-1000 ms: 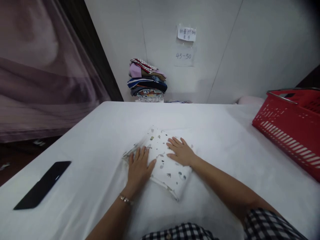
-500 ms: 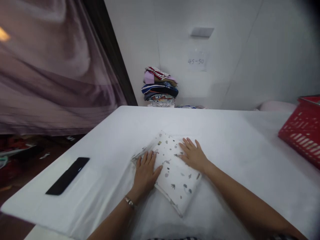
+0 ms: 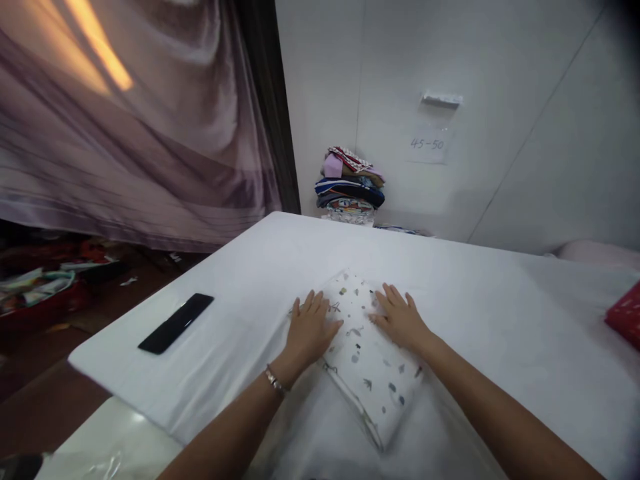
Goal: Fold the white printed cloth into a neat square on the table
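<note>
A folded white cloth (image 3: 367, 353) with small grey-green prints lies on the white-covered table (image 3: 500, 320), one corner pointing toward me. On its left edge rests my left hand (image 3: 311, 328), palm down with the fingers stretched out. My right hand (image 3: 401, 320) lies flat on its upper right side, fingers spread. Neither hand grips anything. A bracelet (image 3: 275, 379) circles my left wrist. The part of the cloth beneath my hands is hidden.
A flat black object (image 3: 177, 323) lies on the table at left. Behind the far edge rises a stack of folded clothes (image 3: 350, 183). A red basket (image 3: 625, 317) shows at the right edge. A purple curtain (image 3: 150, 133) hangs at left, above cluttered floor.
The camera view has turned left, so everything sits further right and less of the red basket shows. Both hands stay flat on the cloth, the left lying slightly further over it.
</note>
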A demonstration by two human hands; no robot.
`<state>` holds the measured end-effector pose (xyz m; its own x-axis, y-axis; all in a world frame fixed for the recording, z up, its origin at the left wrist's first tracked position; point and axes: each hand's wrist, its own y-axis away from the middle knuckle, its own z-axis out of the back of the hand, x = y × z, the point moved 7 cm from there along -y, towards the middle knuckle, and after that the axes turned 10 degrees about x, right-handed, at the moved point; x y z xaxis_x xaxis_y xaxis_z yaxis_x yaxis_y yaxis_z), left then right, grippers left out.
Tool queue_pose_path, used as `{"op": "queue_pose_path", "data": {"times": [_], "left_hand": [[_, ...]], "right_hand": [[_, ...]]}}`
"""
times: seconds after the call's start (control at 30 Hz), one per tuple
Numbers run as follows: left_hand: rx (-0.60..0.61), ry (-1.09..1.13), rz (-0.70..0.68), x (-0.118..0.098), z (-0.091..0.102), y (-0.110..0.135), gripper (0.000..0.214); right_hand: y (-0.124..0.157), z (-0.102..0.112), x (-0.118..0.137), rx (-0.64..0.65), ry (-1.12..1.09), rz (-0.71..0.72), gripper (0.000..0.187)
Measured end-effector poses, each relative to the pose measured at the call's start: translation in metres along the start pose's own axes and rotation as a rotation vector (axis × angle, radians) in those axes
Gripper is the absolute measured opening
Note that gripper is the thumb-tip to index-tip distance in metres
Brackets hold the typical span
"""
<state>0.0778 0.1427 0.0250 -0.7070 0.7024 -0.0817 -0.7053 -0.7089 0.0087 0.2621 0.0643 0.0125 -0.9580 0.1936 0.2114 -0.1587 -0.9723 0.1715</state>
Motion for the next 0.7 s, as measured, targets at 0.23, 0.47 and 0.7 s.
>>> {"op": "queue_pose_path", "data": {"times": [0.23,0.47,0.7], "left_hand": [[-0.065,-0.014,0.088,0.016,-0.022,-0.007,0.066],[-0.084,0.067,0.08,0.017,-0.025,-0.002,0.065],[-0.116,0.135,0.066,0.018,-0.026,-0.002,0.066]], "right_hand": [[-0.075,0.011,0.08,-0.018,-0.013,0.262,0.069],[-0.109,-0.023,0.054,0.021,-0.006,0.16,0.069],[-0.11,-0.026,0.053,0.018,-0.002,0.156,0.069]]}}
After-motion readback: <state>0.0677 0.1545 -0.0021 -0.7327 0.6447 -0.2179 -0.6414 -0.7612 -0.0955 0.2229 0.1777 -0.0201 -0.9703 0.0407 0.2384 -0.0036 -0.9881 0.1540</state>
